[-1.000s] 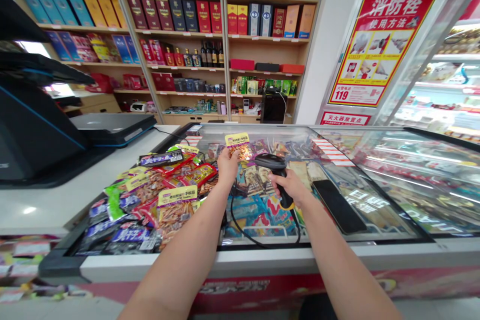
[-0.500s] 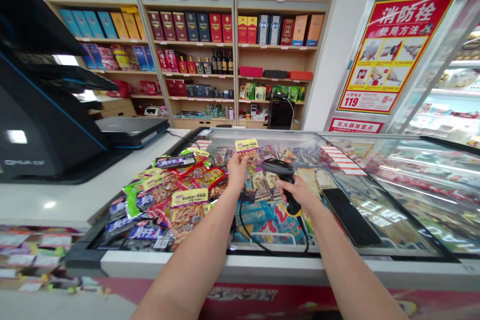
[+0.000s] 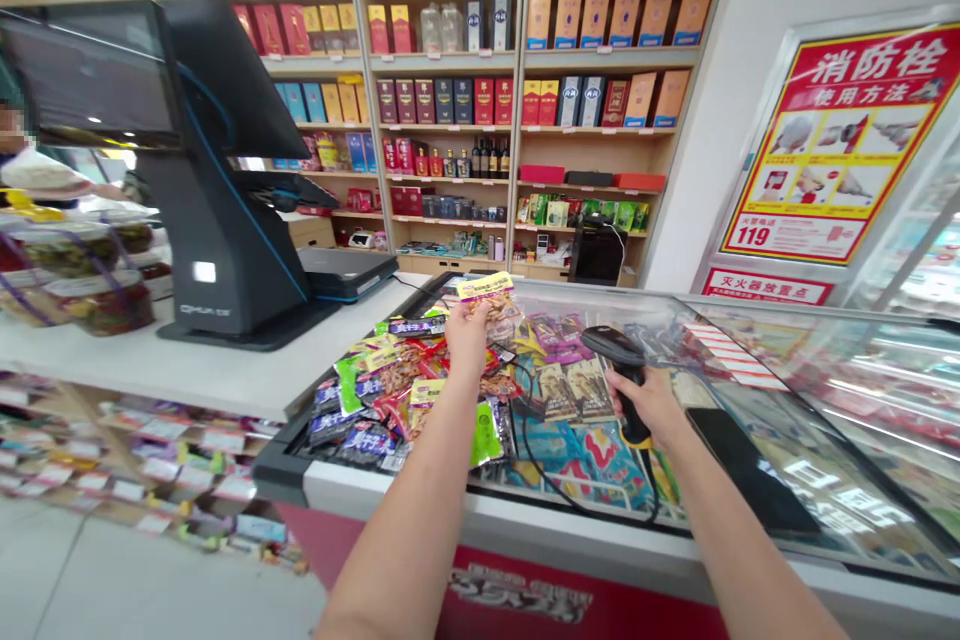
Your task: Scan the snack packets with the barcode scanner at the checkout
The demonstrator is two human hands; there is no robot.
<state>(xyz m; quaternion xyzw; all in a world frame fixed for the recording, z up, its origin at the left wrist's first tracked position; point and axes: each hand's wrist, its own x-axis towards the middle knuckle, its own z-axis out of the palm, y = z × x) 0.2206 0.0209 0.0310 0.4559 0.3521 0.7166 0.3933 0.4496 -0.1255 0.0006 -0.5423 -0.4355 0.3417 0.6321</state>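
Stocked shelves (image 3: pixel 450 64) rise beyond the left hand (image 3: pixel 466 328); beneath it stretches a glass-topped freezer (image 3: pixel 360 494), its flat top apparently serving as a counter. Snack packets (image 3: pixel 375 390) lie heaped left of and nearer than that hand, presumably for easy reach. Right of the right hand (image 3: pixel 651 402) lies a phone (image 3: pixel 750 470). That hand wraps around a scanner (image 3: pixel 619 345), likely to leave its head unblocked; the left pinches a yellow-topped packet (image 3: pixel 484 288) low, so its header shows beyond the fingers.
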